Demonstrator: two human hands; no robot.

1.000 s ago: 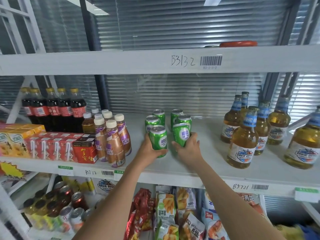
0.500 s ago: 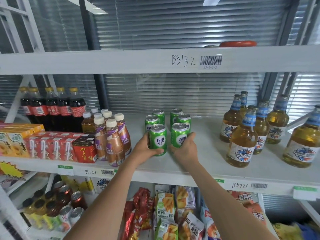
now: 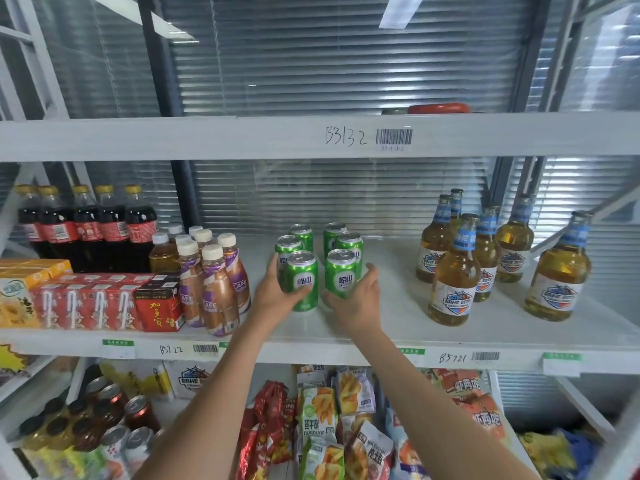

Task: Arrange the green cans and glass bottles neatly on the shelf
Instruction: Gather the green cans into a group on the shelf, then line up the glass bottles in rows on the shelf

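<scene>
We are looking at a white metal shelf (image 3: 398, 327) stocked with drinks, and we place everything else by the cluster of green aluminium cans (image 3: 318, 258) near its middle.

Well to the right of the cans stand amber glass bottles with blue neck labels (image 3: 485, 258), upright and loosely grouped, some touching, one apart at the far right. To the left of the cans, near but not touching them, stand brown plastic coffee bottles with white caps (image 3: 211, 278). Farther left are dark cola bottles with yellow caps (image 3: 86, 226), and in front of those a row of red drink cartons (image 3: 104, 303).

The six cans stand upright in two columns of three, with a narrow gap between the columns.

Our left hand (image 3: 280, 296) is wrapped around the front can of the left column (image 3: 302, 280), fingers clamped on its left side and thumb across its lower front. Our right hand (image 3: 356, 299) sits against the front can of the right column (image 3: 341, 273), fingers spread apart and curved beside its right side, thumb near its base; we cannot tell whether it grips or only touches.

Below the cans, a lower shelf holds colourful snack bags (image 3: 332, 420).
</scene>
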